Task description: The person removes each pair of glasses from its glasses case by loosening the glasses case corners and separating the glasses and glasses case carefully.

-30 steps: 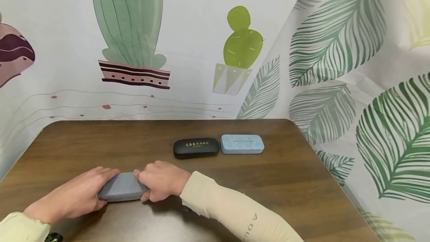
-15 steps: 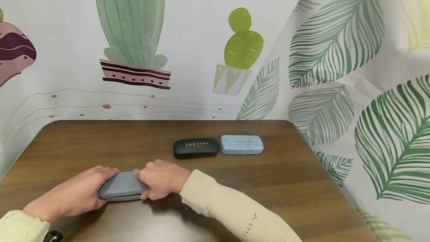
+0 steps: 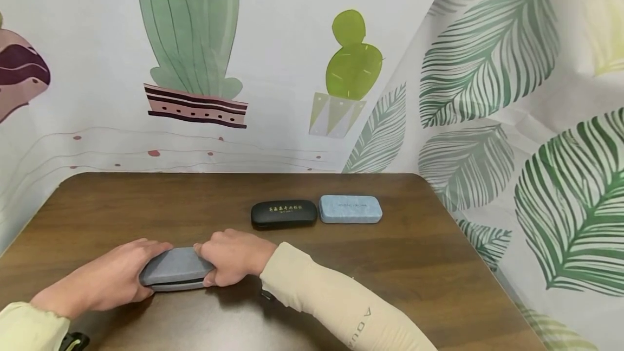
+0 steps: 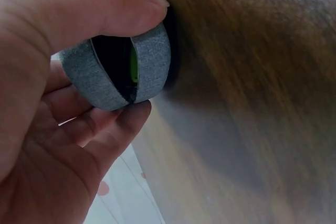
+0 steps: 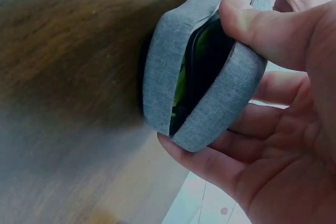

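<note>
A grey fabric glasses case [image 3: 177,265] lies on the near left of the table, its lid raised a little along the side facing me. My left hand [image 3: 109,275] grips its left end, with the thumb over the front opening in the left wrist view. At the other end my right hand [image 3: 234,259] grips the case, thumb on the edge of the raised lid in the right wrist view. Through the gap, a dark rim and something green [image 5: 181,87] show inside; most of the inside is hidden.
Farther back on the wooden table [image 3: 414,275] lie a black glasses case [image 3: 285,221] with gold lettering and a light blue glasses case [image 3: 351,213], side by side. A cloth printed with cacti and leaves [image 3: 283,42] hangs behind the table.
The grey case was closed a second ago; its lid has lifted and the dark gap along the front has widened. Both hands keep their places on its ends.
</note>
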`<state>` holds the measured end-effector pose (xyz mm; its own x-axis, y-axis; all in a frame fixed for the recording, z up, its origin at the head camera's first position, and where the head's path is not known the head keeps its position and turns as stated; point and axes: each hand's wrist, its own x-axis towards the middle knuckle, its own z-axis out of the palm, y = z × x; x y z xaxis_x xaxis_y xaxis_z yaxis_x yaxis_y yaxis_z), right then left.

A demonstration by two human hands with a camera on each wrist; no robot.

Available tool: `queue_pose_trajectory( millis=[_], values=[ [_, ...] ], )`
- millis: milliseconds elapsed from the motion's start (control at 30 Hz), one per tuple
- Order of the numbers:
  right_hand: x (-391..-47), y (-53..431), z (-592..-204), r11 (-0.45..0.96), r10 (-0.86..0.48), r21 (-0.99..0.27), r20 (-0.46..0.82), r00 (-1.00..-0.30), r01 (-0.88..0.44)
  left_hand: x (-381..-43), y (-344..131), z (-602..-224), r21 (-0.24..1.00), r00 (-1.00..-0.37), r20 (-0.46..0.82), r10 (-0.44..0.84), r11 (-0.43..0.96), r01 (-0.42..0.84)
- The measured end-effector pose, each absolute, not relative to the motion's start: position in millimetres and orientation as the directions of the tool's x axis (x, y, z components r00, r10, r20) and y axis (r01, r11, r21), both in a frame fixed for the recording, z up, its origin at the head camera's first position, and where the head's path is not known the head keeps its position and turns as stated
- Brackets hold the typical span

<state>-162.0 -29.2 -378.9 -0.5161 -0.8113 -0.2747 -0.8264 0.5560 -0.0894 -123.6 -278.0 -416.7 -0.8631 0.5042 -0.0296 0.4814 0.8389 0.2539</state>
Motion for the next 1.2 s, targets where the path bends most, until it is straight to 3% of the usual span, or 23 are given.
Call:
queue_pose_trajectory(
  millis=[1200],
  values=[
    [-167.3, -31.4, -373.7, 0.560, -0.814, -0.150, -0.281, -0.508, -0.815, -125.2, -278.5, -412.7, 0.298, -0.870, -0.067, 0.489, 0.842, 0.450]
  ],
)
